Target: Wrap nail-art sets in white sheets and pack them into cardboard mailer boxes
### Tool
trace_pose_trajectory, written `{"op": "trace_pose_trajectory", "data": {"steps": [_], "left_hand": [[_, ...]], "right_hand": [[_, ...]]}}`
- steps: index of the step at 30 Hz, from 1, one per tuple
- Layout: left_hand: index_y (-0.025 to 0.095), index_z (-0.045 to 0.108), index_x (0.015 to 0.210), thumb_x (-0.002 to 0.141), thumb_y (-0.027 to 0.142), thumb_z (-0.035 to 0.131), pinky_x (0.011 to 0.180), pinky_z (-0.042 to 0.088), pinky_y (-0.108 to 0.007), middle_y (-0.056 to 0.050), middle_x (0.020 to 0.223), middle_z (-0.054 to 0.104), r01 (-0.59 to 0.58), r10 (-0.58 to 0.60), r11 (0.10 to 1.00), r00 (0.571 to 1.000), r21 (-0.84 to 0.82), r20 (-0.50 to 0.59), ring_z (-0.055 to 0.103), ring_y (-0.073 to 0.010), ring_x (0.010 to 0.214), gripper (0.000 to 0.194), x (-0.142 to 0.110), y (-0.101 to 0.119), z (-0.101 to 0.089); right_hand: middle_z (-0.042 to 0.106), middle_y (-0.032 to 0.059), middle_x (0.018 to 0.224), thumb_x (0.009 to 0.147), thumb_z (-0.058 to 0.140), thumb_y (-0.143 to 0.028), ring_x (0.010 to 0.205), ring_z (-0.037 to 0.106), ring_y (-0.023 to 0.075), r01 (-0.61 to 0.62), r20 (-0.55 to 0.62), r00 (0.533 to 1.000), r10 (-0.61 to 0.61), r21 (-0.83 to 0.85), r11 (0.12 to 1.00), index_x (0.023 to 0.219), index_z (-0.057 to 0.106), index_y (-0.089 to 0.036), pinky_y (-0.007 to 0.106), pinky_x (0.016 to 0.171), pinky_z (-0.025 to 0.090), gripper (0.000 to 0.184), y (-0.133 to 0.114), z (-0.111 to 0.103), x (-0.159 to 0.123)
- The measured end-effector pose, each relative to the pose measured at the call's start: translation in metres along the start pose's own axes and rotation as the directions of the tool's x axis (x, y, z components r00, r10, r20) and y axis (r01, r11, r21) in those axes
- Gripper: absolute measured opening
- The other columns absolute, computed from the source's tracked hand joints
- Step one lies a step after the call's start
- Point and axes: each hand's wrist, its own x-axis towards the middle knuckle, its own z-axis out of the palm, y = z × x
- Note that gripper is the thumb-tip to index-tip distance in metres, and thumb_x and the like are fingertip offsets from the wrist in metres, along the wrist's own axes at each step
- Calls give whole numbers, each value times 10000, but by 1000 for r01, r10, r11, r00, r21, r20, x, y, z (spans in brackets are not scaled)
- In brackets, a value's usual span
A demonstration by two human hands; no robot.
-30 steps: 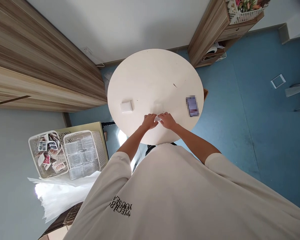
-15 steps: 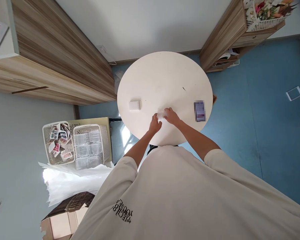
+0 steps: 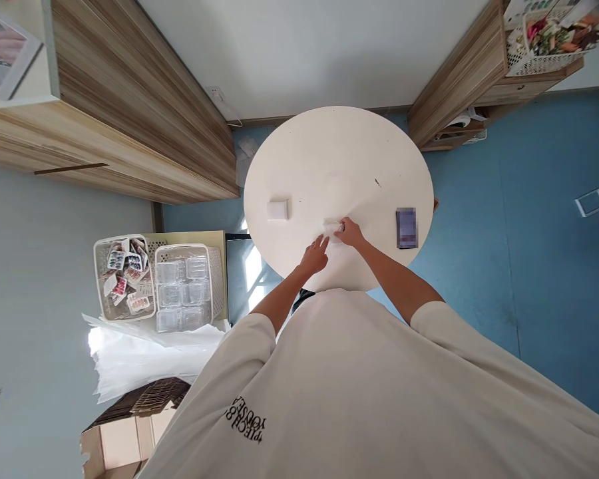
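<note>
On the round white table (image 3: 329, 146), a small whitish, partly see-through packet (image 3: 332, 225) lies in front of me; its exact kind is too small to make out. My right hand (image 3: 350, 231) has its fingers closed on the packet's right end. Just below and left of it is my left hand (image 3: 317, 254), palm down, fingers stretched out and somewhat apart, their tips close to the packet's lower edge. Whether those tips touch it I cannot tell. Farther left sits a small white block-like stack (image 3: 278, 210).
A blurred-out phone-like object (image 3: 406, 228) lies at the table's right. Left of the table, one white basket (image 3: 97, 279) holds nail-like sets on cards, another (image 3: 216, 283) clear plastic boxes. White sheets (image 3: 150, 352) and cardboard boxes (image 3: 120, 442) lie nearer. Wooden cabinets (image 3: 150, 100) flank the table.
My left hand has come off the packet's left end and moved down, its fingers straightening. My right hand keeps hold, turned slightly. The whole view has shifted a little.
</note>
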Motion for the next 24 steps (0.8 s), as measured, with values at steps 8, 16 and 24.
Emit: {"op": "trace_pose_trajectory", "data": {"steps": [8, 16, 24], "left_hand": [[120, 359, 1652, 955, 134, 459, 1319, 268, -525, -179, 1780, 234, 175, -156, 982, 966, 75, -208, 228, -313, 1651, 704, -8, -55, -53], [159, 171, 1736, 910, 116, 452, 1345, 163, -547, -134, 1800, 207, 196, -173, 968, 974, 155, -150, 163, -292, 1674, 874, 0, -123, -97], [147, 174, 1730, 874, 122, 528, 1339, 154, -610, -161, 1801, 180, 129, -116, 987, 986, 99, -120, 156, -327, 1673, 927, 0, -131, -95]], "right_hand": [[675, 11, 974, 854, 722, -250, 867, 617, 185, 27, -86, 996, -14, 144, 989, 1090, 596, -250, 294, 718, 492, 267, -35, 15, 16], [697, 36, 1019, 873, 691, -247, 861, 629, 196, 50, -123, 992, -29, 166, 985, 1137, 616, -247, 312, 745, 521, 275, -104, 52, 54], [667, 101, 1137, 911, 636, -262, 1025, 628, 254, 65, -190, 980, -55, 47, 997, 1221, 607, -216, 386, 912, 542, 315, -136, 72, 65]]}}
